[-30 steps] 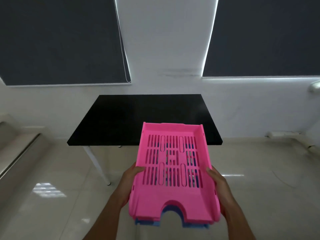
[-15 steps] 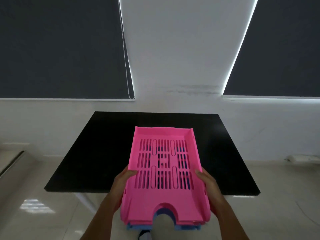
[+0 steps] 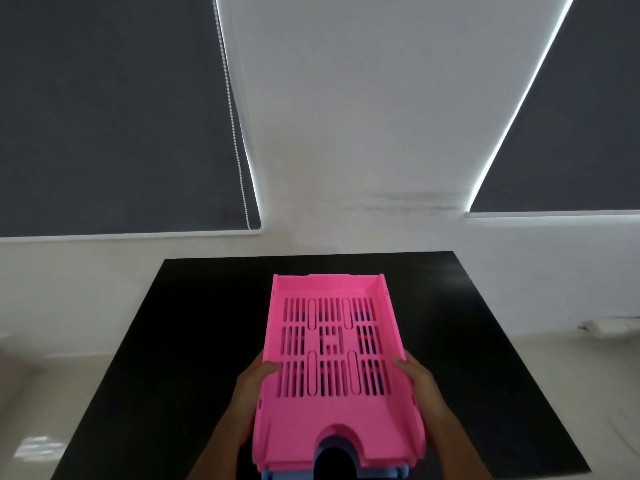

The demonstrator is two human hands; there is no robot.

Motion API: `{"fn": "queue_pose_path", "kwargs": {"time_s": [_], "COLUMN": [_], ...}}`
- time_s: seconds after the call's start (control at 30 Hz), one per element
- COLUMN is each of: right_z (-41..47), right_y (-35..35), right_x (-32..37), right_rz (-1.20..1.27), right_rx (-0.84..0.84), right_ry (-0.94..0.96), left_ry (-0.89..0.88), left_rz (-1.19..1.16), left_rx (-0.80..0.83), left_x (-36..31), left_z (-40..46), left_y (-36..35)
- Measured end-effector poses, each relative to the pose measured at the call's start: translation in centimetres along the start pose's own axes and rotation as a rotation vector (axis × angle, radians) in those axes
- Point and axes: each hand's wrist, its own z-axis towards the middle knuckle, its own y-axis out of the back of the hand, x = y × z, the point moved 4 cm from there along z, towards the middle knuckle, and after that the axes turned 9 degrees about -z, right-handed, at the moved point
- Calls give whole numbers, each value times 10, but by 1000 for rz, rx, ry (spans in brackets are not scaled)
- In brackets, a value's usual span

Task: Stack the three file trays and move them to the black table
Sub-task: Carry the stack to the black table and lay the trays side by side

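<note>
I hold a stack of file trays over the black table [image 3: 194, 341]. The pink tray [image 3: 334, 424] is on top, slotted floor facing me. A blue tray [image 3: 374, 474] peeks out underneath at the near edge; any other tray below is hidden. My left hand [image 3: 254, 386] grips the stack's left wall, thumb over the rim. My right hand [image 3: 415, 379] grips the right wall the same way. The stack sits centred above the table's near half; whether it touches the tabletop I cannot tell.
The black table stands against a white wall [image 3: 346, 133] with two dark roller blinds [image 3: 114, 116]. A bead cord [image 3: 235, 133] hangs by the left blind. Pale glossy floor [image 3: 45, 410] lies on both sides of the table.
I have come closer to the table. The tray stack, earlier in front of the table's near edge, is now over the tabletop. Both hands keep the same grip.
</note>
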Motion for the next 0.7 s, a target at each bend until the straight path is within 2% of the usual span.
{"fn": "queue_pose_path", "kwargs": {"time_s": [0.13, 0.23, 0.33, 0.5, 0.7], "right_z": [23, 31, 37, 41, 41], "right_y": [-3, -4, -7, 13, 81], "right_x": [25, 49, 65, 85, 102], "right_rz": [-156, -372, -532, -565, -616], "right_rx": [-61, -180, -212, -228, -325], "right_ry": [22, 132, 230, 309, 325], "left_ry": [-38, -123, -175, -257, -309], "left_rz": [121, 305, 373, 389, 495], "left_rx": [-37, -60, -94, -158, -180], "left_x": [-19, -35, -45, -61, -55], "left_z": [13, 17, 15, 9, 22], "left_y": [-3, -9, -26, -58, -128]}}
